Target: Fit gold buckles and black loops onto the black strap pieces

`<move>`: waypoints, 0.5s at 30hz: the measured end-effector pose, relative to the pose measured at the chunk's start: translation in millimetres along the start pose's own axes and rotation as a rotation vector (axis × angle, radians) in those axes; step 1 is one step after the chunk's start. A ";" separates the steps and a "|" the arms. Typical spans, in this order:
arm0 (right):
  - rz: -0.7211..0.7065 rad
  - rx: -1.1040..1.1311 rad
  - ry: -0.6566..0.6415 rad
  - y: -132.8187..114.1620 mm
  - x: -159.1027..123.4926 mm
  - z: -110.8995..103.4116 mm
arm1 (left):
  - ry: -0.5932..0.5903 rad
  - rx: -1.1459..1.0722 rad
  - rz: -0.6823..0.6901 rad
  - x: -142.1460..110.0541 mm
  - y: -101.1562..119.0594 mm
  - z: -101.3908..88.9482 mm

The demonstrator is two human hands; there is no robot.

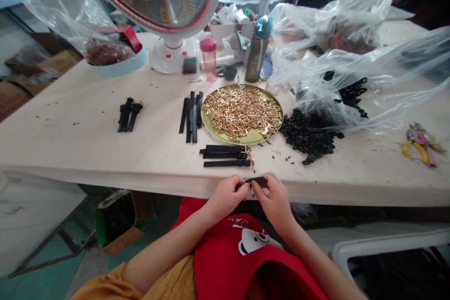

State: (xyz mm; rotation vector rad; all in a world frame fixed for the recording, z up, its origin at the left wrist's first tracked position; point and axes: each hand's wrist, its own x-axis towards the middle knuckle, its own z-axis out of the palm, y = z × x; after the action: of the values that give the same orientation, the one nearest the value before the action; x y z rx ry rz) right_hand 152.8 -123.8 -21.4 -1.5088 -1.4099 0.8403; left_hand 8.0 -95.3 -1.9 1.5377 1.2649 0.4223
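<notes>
Both hands meet at the table's near edge over my lap. My left hand (225, 195) and my right hand (273, 199) pinch a short black strap (256, 180) between the fingertips, with a small gold buckle at its left end. Just beyond them lie three finished black straps (225, 155) with gold ends. A round gold tray (242, 139) heaped with gold buckles (242, 110) sits behind those. To the tray's right is a pile of small black loops (307, 133); to its left, loose black strips (191, 110).
A small bundle of black straps (128, 115) lies at the left. A fan (168, 14), pink cup (209, 58) and dark bottle (256, 49) stand at the back. Clear plastic bags (369, 79) cover the right side. Pliers (420, 143) lie far right. Another person stands beyond the table.
</notes>
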 end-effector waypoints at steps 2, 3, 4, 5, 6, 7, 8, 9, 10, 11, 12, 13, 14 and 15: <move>-0.132 -0.116 0.051 0.9 -1.0 0.2 | 0.031 0.018 0.028 -0.3 1.0 1.8; -0.153 -0.127 0.050 1.1 -0.7 -0.1 | 0.042 0.018 0.035 -0.7 2.1 2.3; -0.137 -0.114 0.039 1.0 0.2 -0.9 | 0.046 0.018 0.037 -1.1 3.4 2.2; -0.085 -0.074 0.015 0.5 1.8 -2.3 | 0.039 0.018 0.037 -1.4 5.0 1.7; -0.013 -0.008 -0.021 -0.2 3.8 -4.1 | 0.026 0.018 0.040 -1.3 6.5 0.9; 0.061 0.067 -0.065 -1.3 5.9 -6.3 | 0.012 0.017 0.047 -0.9 7.9 -0.1; 0.121 0.134 -0.101 -2.8 7.8 -8.5 | -0.001 0.015 0.057 0.1 9.1 -1.0; 0.149 0.179 -0.126 -4.5 9.2 -10.7 | -0.008 0.005 0.060 1.6 10.0 -1.6; 0.145 0.196 -0.132 -6.4 10.0 -12.7 | -0.010 -0.018 0.052 3.5 10.9 -1.8; 0.120 0.189 -0.123 -8.3 10.2 -14.4 | -0.013 -0.059 0.032 5.6 11.7 -1.6; 0.088 0.175 -0.112 -10.0 10.1 -15.9 | -0.020 -0.115 0.005 8.0 12.7 -1.0; 0.064 0.172 -0.115 -11.4 9.9 -17.4 | -0.033 -0.176 -0.020 10.5 13.8 -0.4; 0.048 0.181 -0.138 -12.0 10.2 -19.3 | -0.051 -0.224 -0.032 13.0 15.2 0.2; 0.039 0.192 -0.174 -11.7 11.4 -22.0 | -0.075 -0.240 -0.022 15.8 16.9 0.4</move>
State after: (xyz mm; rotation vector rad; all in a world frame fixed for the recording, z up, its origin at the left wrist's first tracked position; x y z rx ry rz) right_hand 169.6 -116.2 -1.1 -1.3459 -1.3840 1.1210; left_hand 22.6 -80.0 7.3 1.3236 1.1283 0.4802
